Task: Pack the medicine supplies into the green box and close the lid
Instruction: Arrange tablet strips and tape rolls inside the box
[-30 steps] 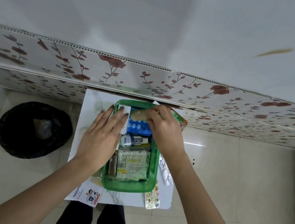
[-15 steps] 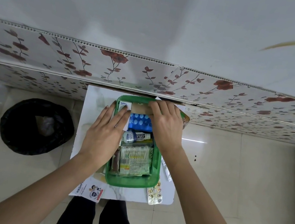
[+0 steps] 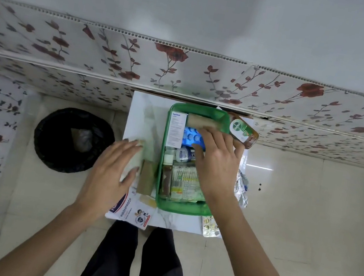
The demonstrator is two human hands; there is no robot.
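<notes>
- Left hand [image 3: 114, 170] lies spread, palm down, on a pale packet [image 3: 136, 154] left of the green box [image 3: 179, 206].
- Right hand [image 3: 216, 161] hovers open-fingered over the box's contents.
- Brown bottle [image 3: 243, 131] leans at the box's far right corner, nearest the right hand.

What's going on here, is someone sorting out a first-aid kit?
Yes, a person is packing medicine supplies into a green box on a small white table. The box already holds a tan bandage roll, a blue blister pack and other packets. The right hand reaches over the box; the left hand rests on a pale roll beside it. No lid is on yet.
</notes>
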